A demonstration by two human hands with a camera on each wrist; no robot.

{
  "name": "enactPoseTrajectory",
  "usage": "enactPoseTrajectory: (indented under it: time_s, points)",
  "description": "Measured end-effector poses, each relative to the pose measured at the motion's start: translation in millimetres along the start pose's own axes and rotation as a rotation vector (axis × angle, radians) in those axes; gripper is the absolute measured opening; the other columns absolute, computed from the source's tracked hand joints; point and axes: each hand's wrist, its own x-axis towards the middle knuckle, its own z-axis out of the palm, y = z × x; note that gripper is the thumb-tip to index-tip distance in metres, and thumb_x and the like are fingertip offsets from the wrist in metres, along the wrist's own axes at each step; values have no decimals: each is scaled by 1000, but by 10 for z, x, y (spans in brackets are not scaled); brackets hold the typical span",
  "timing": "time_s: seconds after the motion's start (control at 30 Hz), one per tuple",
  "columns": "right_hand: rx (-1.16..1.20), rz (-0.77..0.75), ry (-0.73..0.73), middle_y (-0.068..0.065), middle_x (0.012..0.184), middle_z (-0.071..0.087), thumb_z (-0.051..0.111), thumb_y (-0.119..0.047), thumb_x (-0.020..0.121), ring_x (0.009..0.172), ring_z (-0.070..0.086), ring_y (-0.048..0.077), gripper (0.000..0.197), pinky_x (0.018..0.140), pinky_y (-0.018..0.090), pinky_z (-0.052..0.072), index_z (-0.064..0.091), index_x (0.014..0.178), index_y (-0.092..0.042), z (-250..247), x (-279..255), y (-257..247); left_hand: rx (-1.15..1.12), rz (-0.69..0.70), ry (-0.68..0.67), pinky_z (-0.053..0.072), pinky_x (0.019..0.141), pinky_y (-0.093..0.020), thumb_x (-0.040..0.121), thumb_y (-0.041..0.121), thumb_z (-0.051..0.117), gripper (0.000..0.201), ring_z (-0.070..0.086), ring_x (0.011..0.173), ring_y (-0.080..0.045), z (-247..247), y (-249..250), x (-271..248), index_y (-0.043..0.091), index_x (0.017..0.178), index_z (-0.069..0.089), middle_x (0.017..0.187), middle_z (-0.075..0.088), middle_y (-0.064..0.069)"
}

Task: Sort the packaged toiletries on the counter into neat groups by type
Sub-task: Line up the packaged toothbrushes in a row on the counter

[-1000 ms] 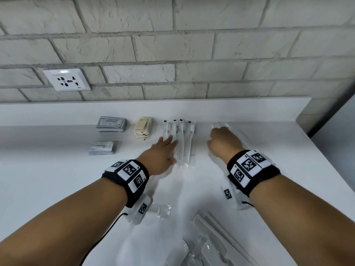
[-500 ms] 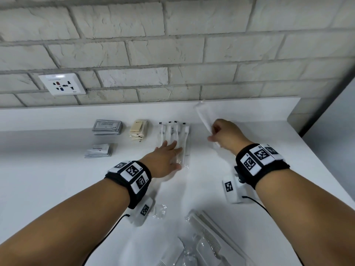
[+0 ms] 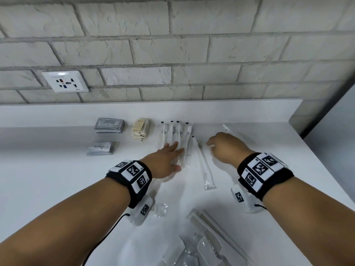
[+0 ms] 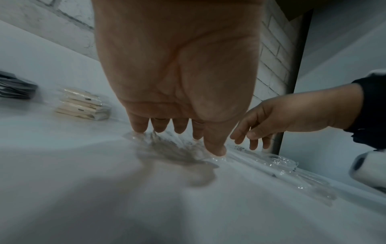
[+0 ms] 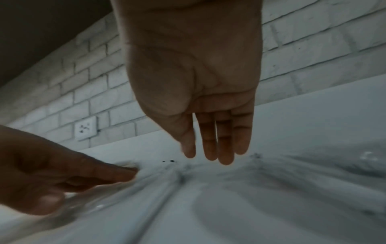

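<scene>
On the white counter (image 3: 57, 189) under a grey brick wall, the left hand (image 3: 165, 162) lies flat, fingers straight, on the row of clear-wrapped white toothbrushes (image 3: 175, 135) near the back edge. The right hand (image 3: 225, 148) hovers relaxed, seemingly empty, beside one loose wrapped toothbrush (image 3: 203, 164); wrapped combs (image 3: 209, 239) are cut off at the front edge.

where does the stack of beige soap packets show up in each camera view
Head: the stack of clear-wrapped beige soap packets sits upper centre-left, at the back of the white counter, between the grey sachets and the row of bagged toothbrushes.
Left wrist: left of the left hand, at mid-height.
Right wrist: not in it.
Shared landmark: the white wall socket shows in the head and right wrist views.
</scene>
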Motion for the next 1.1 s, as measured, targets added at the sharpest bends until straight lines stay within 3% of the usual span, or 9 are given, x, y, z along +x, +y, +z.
enactPoseTrajectory:
  time_s: [0.13, 0.27, 0.43, 0.6, 0.73, 0.8, 0.87, 1.0, 1.1]
  points:
    - [-60, -147, -184, 0, 147, 43, 59, -35, 89, 127, 48, 22, 54, 101, 37, 43, 48, 139, -19, 152, -117, -245, -6, -3, 16, 5, 119, -43, 97, 42, 46, 70, -11, 147, -22, 19, -11, 24, 30, 153, 6, 160, -11, 3]
    - [-177, -84, -264, 6, 162, 4, 40, -11, 96, 126, 50, 30, 54, 93, 36, 44, 27, 148, -7, 287, 4, -329, -5, -9, 12, 6, 119, -44, 97, 41, 47, 71, -11, 147, -23, 28, -12, 26, 29, 153, 5, 160, -11, 2]
    - [60, 41, -309, 18, 160, -8, 35, -7, 98, 147, 16, 30, 62, 117, 40, 26, 4, 152, -2, 254, 243, -431, -11, -14, 10, 6, 118, -46, 97, 39, 47, 71, -9, 147, -24, 45, -6, 56, 28, 153, 4, 160, -11, 1]
    - [122, 64, -360, 20, 156, -23, 28, 0, 99, 147, 15, 29, 65, 115, 39, 27, -12, 150, -1, 192, 370, -596, -9, -10, 3, 8, 119, -47, 97, 39, 47, 72, -8, 147, -25, 22, 2, 81, 27, 153, 4, 160, -10, -1]
    - [246, 96, -153, 13, 161, 7, 37, -17, 97, 144, 25, 29, 60, 113, 38, 31, 15, 153, -11, 161, 328, -412, -15, -2, 8, 6, 119, -47, 97, 40, 48, 73, -11, 147, -24, 18, -15, 84, 28, 153, 4, 160, -11, 0]
    - [119, 143, 83, 17, 141, 41, 44, -23, 93, 127, 45, 34, 48, 101, 40, 42, 41, 140, -11, 117, 250, -234, -14, 6, 30, 1, 119, -47, 96, 41, 48, 73, -15, 146, -25, 19, -23, 92, 28, 153, 4, 160, -12, 0]
    - [-5, 285, 165, 15, 120, 52, 47, -17, 89, 110, 54, 33, 40, 88, 38, 47, 50, 127, -9, 26, 138, -51, -8, 12, 62, -2, 118, -47, 95, 42, 49, 74, -17, 146, -26, 28, -33, 105, 29, 153, 5, 160, -11, 0]
    - [-39, 610, -162, 6, 91, 61, 50, -12, 87, 87, 63, 26, 31, 72, 30, 47, 59, 117, -8, -89, -12, 190, -21, 9, 51, -3, 118, -47, 95, 44, 48, 73, -18, 145, -26, 42, -30, 109, 29, 153, 5, 160, -11, 0]
    - [-71, 630, -234, 6, 79, 58, 52, -13, 88, 82, 61, 25, 16, 75, 30, 50, 62, 97, -4, -43, -66, 222, -46, -5, 18, -1, 119, -46, 96, 43, 47, 73, -16, 146, -24, 47, -13, 110, 29, 153, 4, 160, -13, 0]
